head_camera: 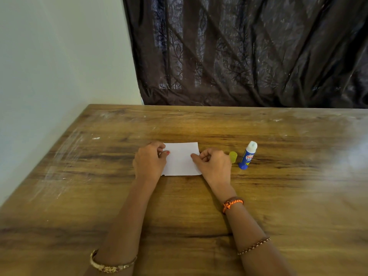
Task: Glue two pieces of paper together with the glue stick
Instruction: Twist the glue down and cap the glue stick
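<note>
A small white paper (pixel 181 159) lies flat on the wooden table (pixel 199 206); whether it is one sheet or two stacked I cannot tell. My left hand (pixel 150 160) rests curled on its left edge, thumb pressing the paper. On the right edge my right hand (pixel 212 164) presses down with curled fingers. A blue and white glue stick (pixel 247 155) stands uncapped just right of my right hand, its white glue tip showing. Its yellow cap (pixel 233 156) sits between the stick and my right hand.
A pale wall (pixel 59 66) runs along the table's left edge. A dark brown curtain (pixel 249 52) hangs behind the far edge. Scuffed wood stretches to the right of the glue stick and in front of my forearms.
</note>
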